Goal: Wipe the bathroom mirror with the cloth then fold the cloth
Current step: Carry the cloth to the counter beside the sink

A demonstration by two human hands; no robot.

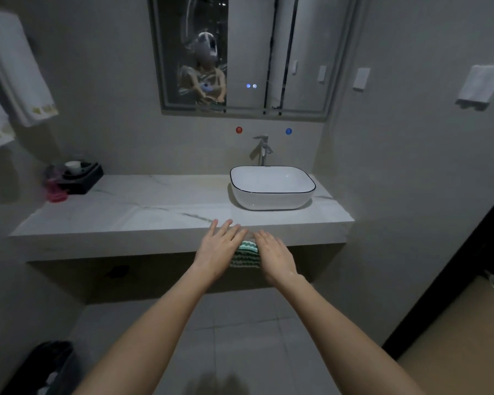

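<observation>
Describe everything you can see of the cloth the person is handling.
The cloth looks knitted or woven, with green and white wavy stripes. It appears as a small, compact bundle in front of the counter's front edge. The left hand and right hand touch its sides, fingers straight, hiding its edges.

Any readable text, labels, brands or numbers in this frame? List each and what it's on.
No readable words or numbers anywhere.
Two small glowing blue-white icons on the wall mirror: too small to read.
Red dot and blue dot above the chrome faucet: plain colour marks, no lettering.
Green-and-white patterned cloth: pattern only.
</observation>
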